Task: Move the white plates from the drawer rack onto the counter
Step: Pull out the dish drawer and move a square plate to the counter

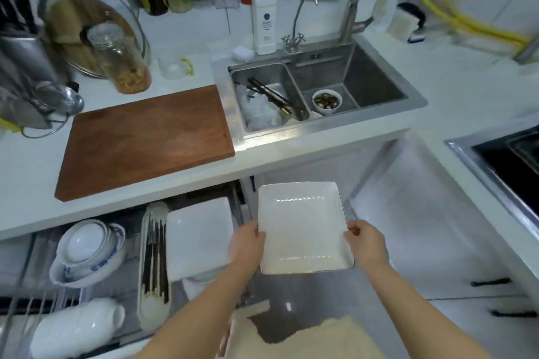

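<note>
While the white counter [186, 175] is spread wide above, the drawer rack [122, 265] is seen pulled open below it, with a square plate [198, 239] lying inside. A white square plate [304, 227] is held level in the air just right of the drawer, clamped at its edges by the left hand [246, 245] and the right hand [366, 243].

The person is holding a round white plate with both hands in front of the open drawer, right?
Not quite. The white plate is square, not round. The head view shows its straight edges and corners, with the left hand and right hand holding opposite sides, in front of the open drawer.
</note>
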A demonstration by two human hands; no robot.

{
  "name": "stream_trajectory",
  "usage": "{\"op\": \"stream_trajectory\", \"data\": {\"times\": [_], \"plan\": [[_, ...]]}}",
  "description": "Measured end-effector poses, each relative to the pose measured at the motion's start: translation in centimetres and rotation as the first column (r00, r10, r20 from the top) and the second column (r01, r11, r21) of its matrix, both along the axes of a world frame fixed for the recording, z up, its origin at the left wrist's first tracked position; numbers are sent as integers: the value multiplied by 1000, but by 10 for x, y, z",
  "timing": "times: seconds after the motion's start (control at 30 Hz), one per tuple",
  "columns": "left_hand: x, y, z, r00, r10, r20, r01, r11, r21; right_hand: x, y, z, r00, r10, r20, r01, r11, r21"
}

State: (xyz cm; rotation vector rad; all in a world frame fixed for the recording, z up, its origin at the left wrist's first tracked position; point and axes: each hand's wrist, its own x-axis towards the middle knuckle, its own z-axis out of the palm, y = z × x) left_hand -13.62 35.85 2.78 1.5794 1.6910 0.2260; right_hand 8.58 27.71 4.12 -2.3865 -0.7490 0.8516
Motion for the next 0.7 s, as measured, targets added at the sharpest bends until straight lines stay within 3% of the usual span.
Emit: {"op": "stream_trajectory", "data": {"times": [0.3,0.7], "plan": [[122,1,63,971,-60,231,48,997,58,108,-33,57,984,-167,62,153,972,176],[227,77,91,946,-84,312,38,988,150,190,5,95,957,-290,6,269,896,354]]}}
